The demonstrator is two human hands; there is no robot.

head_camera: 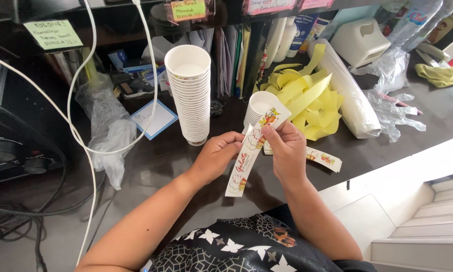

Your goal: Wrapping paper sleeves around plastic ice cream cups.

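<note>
At left centre, a tall stack of white paper cups [188, 93] stands on the dark worktop [156, 161]. My left hand [217, 153] and right hand [287, 151] both pinch a printed sticker strip [251, 148] at frame centre; yellow backing strips [307, 98] lie upper right.

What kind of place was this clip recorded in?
Probably a small food or drink stall's counter: a tall stack of white paper cups, a printed sticker strip held in both hands, and peeled yellow backing strips piled nearby.
</note>
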